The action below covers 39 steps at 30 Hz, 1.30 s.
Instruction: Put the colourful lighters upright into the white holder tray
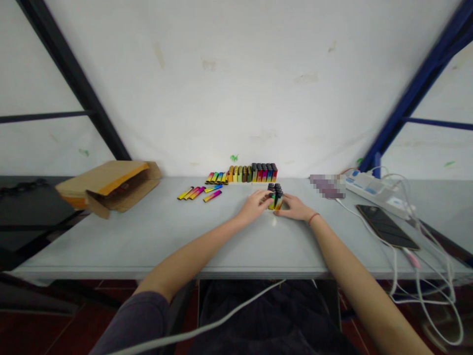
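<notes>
Several lighters (pixel 278 198) with black tops and shiny rainbow bodies stand upright in a small block on the table. My left hand (pixel 254 207) closes on the block's left side, its thumb and fingers at a green-and-yellow lighter (pixel 272 203). From the right, my right hand (pixel 296 209) presses its fingers to the same block, so the two hands hold it between them. Behind them, near the wall, more lighters stand upright in a dark-topped group (pixel 264 172). Beside that group is a row of yellow to brown lighters (pixel 240 173), seen from their ends.
Loose lighters (pixel 191 193) lie flat on the left of the grey table (pixel 148 246), with several more lighters (pixel 217 178) behind. An opened cardboard box (pixel 107 182) lies far left. At right are a phone (pixel 386 227), a power strip (pixel 380 194) and tangled white cables (pixel 439 264).
</notes>
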Motion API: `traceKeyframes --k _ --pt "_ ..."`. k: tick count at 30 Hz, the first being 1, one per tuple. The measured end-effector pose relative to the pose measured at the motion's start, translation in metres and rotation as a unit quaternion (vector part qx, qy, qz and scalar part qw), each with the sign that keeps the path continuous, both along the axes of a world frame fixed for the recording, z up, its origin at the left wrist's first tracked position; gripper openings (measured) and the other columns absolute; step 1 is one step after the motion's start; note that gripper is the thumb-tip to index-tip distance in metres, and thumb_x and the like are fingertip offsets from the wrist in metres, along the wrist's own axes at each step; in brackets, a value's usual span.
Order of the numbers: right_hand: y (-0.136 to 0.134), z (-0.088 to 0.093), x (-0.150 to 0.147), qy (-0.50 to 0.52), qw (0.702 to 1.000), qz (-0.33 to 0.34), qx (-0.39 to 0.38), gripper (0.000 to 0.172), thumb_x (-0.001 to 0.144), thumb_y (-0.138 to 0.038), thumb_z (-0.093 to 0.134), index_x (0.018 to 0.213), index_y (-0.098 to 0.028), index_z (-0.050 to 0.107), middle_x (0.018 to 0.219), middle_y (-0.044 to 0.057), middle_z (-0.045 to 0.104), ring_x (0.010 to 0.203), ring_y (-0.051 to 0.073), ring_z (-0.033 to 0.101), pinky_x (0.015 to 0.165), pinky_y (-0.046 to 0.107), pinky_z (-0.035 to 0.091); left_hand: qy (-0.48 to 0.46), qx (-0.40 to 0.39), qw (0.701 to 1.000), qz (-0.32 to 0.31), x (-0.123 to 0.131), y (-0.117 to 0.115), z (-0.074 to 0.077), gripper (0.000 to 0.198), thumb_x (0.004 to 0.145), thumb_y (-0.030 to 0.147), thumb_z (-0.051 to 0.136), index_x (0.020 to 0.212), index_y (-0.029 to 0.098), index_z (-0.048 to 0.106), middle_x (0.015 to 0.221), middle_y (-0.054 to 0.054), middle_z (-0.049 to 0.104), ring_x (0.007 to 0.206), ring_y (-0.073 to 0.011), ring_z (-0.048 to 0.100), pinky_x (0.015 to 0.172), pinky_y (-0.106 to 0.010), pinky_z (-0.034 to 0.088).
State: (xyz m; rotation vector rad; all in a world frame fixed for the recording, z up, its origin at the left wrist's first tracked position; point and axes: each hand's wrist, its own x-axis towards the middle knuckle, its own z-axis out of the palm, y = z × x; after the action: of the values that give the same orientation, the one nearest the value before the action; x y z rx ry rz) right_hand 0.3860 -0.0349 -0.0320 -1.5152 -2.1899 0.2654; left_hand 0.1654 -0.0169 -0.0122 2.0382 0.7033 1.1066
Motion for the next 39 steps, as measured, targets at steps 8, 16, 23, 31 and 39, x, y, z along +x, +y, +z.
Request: traceKeyframes --k 8,16,23,31,39 --pt "0.0 0.0 0.0 0.0 1.0 -0.004 0.001 0.06 0.075 -0.056 0.072 0.125 -0.023 0.065 0.135 0.01 0.064 0.121 0.034 0.06 0.105 0.047 0.047 0.049 0.058 0.997 -0.011 -0.002 -0.001 0.004 0.025 0.089 0.029 0.059 0.113 0.024 0.066 0.103 -0.006 0.068 0.094 -0.0208 0.063 0.094 -0.035 0.05" --pt "0.001 -0.001 0.001 -0.005 1.0 -0.007 -0.003 0.059 0.076 -0.056 0.073 0.124 -0.022 0.066 0.133 0.011 0.065 0.122 0.034 0.06 0.106 0.045 0.047 0.131 0.098 0.971 0.172 -0.038 0.018 0.02 0.023 0.089 0.023 0.056 0.109 0.021 0.069 0.107 -0.012 0.066 0.115 -0.0297 0.055 0.106 -0.043 0.038" --pt "0.001 0.0 0.002 -0.011 1.0 -0.007 -0.01 0.059 0.076 -0.056 0.072 0.124 -0.022 0.066 0.136 0.011 0.064 0.123 0.035 0.059 0.107 0.046 0.046 0.272 -0.055 0.881 0.383 -0.113 0.055 0.025 0.015 0.074 0.013 0.067 0.064 0.016 0.055 0.1 -0.023 0.063 0.122 -0.047 0.049 0.103 -0.06 0.031" --pt "0.0 0.001 0.002 -0.007 1.0 0.0 -0.002 0.057 0.077 -0.055 0.072 0.124 -0.024 0.066 0.136 0.009 0.064 0.123 0.035 0.06 0.107 0.047 0.047 -0.047 -0.246 0.946 0.205 -0.079 0.057 0.015 0.016 0.08 0.023 0.064 0.08 0.022 0.048 0.07 -0.002 0.062 0.068 -0.0186 0.065 0.066 -0.027 0.05" --pt "0.001 0.001 0.002 -0.039 0.999 -0.006 -0.017 0.065 0.079 -0.058 0.067 0.129 -0.017 0.063 0.136 0.015 0.062 0.125 0.035 0.058 0.109 0.047 0.045 -0.223 -0.416 0.88 0.051 -0.047 0.026 0.024 0.037 0.088 0.055 0.047 0.073 0.022 0.041 0.049 0.009 0.038 0.034 -0.0067 0.031 0.039 -0.019 0.029"
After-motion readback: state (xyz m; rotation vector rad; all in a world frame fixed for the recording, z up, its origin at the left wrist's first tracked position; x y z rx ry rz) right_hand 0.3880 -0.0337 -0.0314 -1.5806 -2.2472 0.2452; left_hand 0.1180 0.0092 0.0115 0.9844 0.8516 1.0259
